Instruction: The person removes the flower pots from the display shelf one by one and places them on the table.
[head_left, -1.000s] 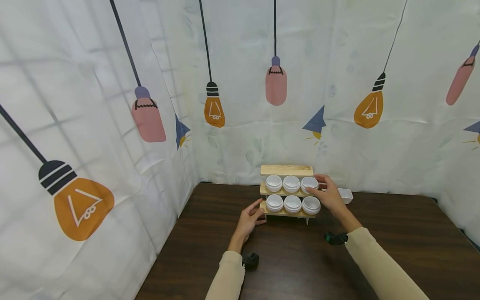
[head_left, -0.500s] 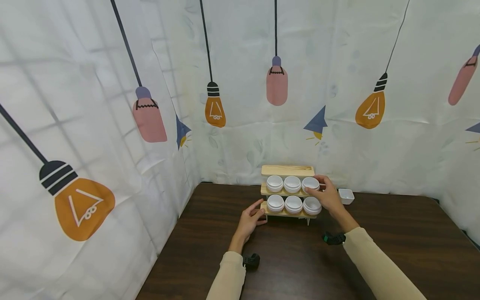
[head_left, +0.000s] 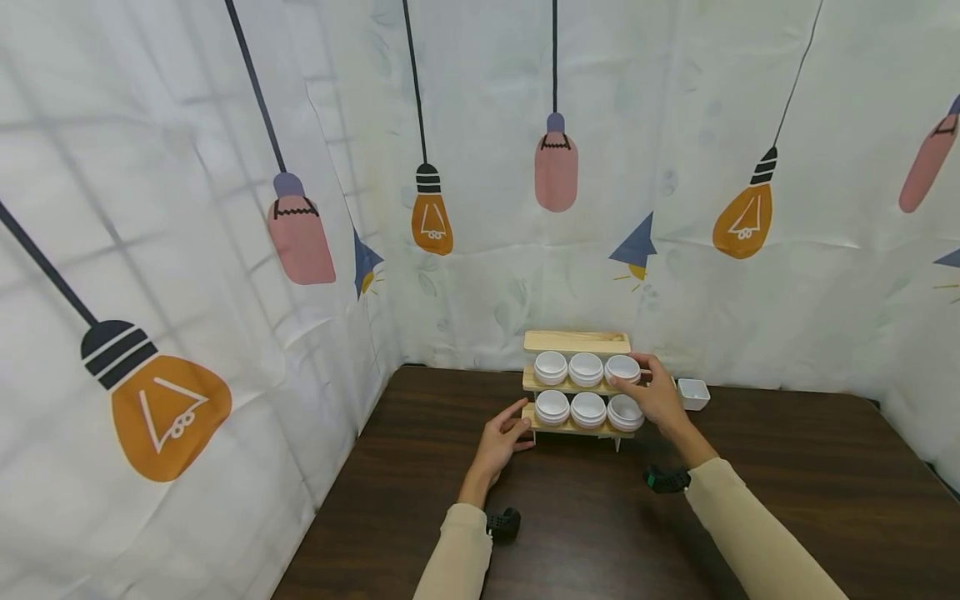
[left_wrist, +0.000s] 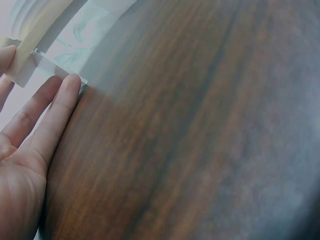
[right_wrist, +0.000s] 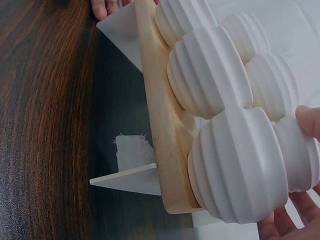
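A tiered stand with wooden shelves [head_left: 577, 342] and thin white side supports stands near the back of the table. White ribbed cups fill its two lower shelves, in a front row [right_wrist: 210, 70] and a middle row; the top shelf bears nothing. My left hand [head_left: 495, 442] rests against the stand's left end, and in the left wrist view its straight fingers [left_wrist: 60, 107] touch the side support [left_wrist: 60, 69]. My right hand [head_left: 660, 396] holds the rightmost cup [head_left: 622, 367] of the middle row, thumb on its near side, other fingers partly hidden beyond it.
A small white square dish [head_left: 693, 394] stands on the dark wooden table [head_left: 592, 525], just right of the right hand. Behind the table hangs a white curtain [head_left: 480, 275] printed with lamps and bulbs. A black band [head_left: 666, 479] is on the right wrist.
The right hand has shifted very slightly left relative to the dish, which shows more fully. Both hands otherwise keep their places at the stand, and the cups stay where they were.
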